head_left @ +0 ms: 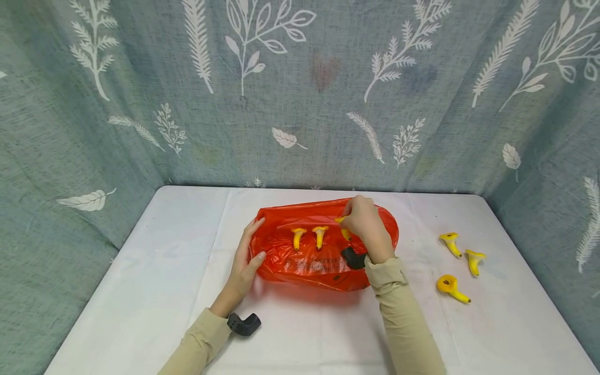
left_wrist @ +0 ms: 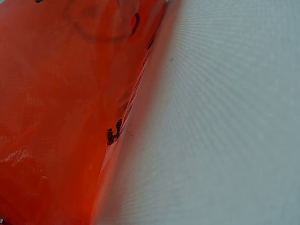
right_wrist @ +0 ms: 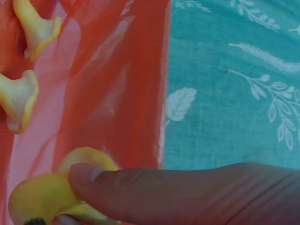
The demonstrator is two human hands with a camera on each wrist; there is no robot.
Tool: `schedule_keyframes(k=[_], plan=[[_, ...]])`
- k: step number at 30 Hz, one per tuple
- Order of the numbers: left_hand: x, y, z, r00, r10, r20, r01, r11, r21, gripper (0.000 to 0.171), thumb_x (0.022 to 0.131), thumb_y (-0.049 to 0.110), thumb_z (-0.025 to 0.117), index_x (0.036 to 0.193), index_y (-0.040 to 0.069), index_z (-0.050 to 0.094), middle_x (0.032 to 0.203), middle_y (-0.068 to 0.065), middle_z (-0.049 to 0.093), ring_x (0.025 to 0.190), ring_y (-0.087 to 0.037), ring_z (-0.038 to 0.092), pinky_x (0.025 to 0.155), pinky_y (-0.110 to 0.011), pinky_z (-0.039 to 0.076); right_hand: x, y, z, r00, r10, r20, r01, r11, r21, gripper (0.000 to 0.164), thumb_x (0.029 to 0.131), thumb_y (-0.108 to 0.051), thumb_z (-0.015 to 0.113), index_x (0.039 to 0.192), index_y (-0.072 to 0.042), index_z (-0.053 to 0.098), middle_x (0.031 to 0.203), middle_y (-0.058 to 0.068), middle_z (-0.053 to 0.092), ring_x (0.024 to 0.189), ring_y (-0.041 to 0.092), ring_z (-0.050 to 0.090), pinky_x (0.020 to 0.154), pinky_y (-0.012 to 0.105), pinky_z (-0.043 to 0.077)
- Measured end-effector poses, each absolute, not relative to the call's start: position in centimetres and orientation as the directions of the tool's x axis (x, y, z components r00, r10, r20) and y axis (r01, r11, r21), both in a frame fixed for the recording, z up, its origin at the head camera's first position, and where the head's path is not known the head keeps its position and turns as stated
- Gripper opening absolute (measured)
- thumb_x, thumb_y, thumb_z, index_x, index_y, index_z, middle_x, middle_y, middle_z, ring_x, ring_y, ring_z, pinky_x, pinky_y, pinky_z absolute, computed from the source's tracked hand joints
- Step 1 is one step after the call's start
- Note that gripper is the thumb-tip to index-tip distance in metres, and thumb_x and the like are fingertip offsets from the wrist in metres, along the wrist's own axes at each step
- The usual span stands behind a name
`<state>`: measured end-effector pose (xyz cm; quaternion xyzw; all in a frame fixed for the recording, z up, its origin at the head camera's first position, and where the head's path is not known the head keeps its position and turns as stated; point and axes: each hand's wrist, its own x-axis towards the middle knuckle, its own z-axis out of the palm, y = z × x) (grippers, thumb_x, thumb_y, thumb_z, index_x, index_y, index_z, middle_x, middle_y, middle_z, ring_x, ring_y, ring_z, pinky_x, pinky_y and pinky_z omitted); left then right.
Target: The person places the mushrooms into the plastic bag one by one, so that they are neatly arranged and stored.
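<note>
A red plastic bag [head_left: 309,265] lies spread on the white table, its edges standing up around the middle. On the red plastic, two yellow chanterelle mushrooms [head_left: 320,237] lie side by side, caps toward the far edge. My left hand [head_left: 246,255] rests against the bag's left edge, thumb and fingers spread wide apart. Over the bag's right part, my right hand [head_left: 364,219] pinches another chanterelle [right_wrist: 42,194] low over the plastic. In the right wrist view the thumb [right_wrist: 140,192] presses on that mushroom; part of it is hidden behind the hand.
Three more chanterelles, one of them a round-capped mushroom [head_left: 452,287], lie on the table [head_left: 511,312] to the right of the bag. A grey-green curtain [head_left: 300,130] with white leaf prints hangs behind the table and along both sides.
</note>
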<state>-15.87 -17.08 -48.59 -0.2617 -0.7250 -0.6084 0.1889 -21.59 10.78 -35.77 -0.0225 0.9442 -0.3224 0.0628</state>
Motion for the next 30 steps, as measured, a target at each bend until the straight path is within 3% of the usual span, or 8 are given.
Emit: schedule_keyframes(k=[6, 8, 15, 24, 30], plan=[[-15.9, -17.1, -48.5, -0.799, 0.155, 0.582, 0.600, 0.118, 0.792, 0.066, 0.088, 0.015, 0.049, 0.153, 0.010, 0.036, 0.159, -0.009, 0.029, 0.148, -0.031, 0.020, 0.119, -0.037, 0.018, -22.5, 10.0, -36.5, -0.986, -0.062, -0.153, 0.034, 0.828, -0.559, 0.038, 0.081, 0.005, 0.065, 0.052, -0.009, 0.046, 0.051, -0.001, 0.032, 0.048, 0.016, 0.033, 0.048, 0.027, 0.033], [-15.8, -17.1, -48.5, -0.806, 0.158, 0.570, 0.589, 0.113, 0.800, 0.067, 0.088, 0.016, 0.050, 0.153, 0.011, 0.036, 0.160, -0.006, 0.028, 0.149, -0.030, 0.020, 0.119, -0.036, 0.019, -22.8, 9.7, -37.0, -0.985, -0.040, -0.165, 0.056, 0.842, -0.537, 0.038, 0.082, 0.005, 0.064, 0.053, -0.009, 0.044, 0.053, 0.000, 0.029, 0.049, 0.017, 0.032, 0.048, 0.027, 0.032], [-15.7, -17.1, -48.5, -0.807, 0.163, 0.567, 0.586, 0.111, 0.803, 0.068, 0.087, 0.014, 0.050, 0.153, 0.010, 0.036, 0.160, -0.007, 0.029, 0.148, -0.030, 0.020, 0.119, -0.038, 0.019, -23.2, 9.3, -38.7, -0.983, 0.026, -0.181, 0.111, 0.871, -0.478, 0.009, 0.082, 0.002, 0.066, 0.075, 0.001, 0.060, 0.072, 0.011, 0.053, 0.067, 0.027, 0.053, 0.056, 0.032, 0.046], [-15.7, -17.2, -48.6, -0.815, 0.166, 0.556, 0.575, 0.109, 0.811, 0.067, 0.087, 0.015, 0.049, 0.153, 0.010, 0.036, 0.160, -0.005, 0.028, 0.148, -0.029, 0.020, 0.118, -0.035, 0.022, -23.4, 9.3, -40.2, -0.986, 0.022, -0.165, 0.096, 0.885, -0.456, 0.007, 0.083, 0.002, 0.067, 0.077, 0.002, 0.064, 0.075, 0.014, 0.059, 0.072, 0.029, 0.055, 0.067, 0.037, 0.051], [-15.8, -17.3, -48.6, -0.810, 0.168, 0.561, 0.581, 0.107, 0.807, 0.067, 0.088, 0.015, 0.050, 0.153, 0.008, 0.036, 0.160, -0.007, 0.027, 0.148, -0.030, 0.020, 0.118, -0.036, 0.021, -23.5, 9.2, -40.4, -0.975, 0.026, -0.222, 0.126, 0.883, -0.452, 0.004, 0.082, 0.005, 0.066, 0.079, 0.002, 0.065, 0.074, 0.012, 0.057, 0.069, 0.027, 0.052, 0.058, 0.031, 0.047]])
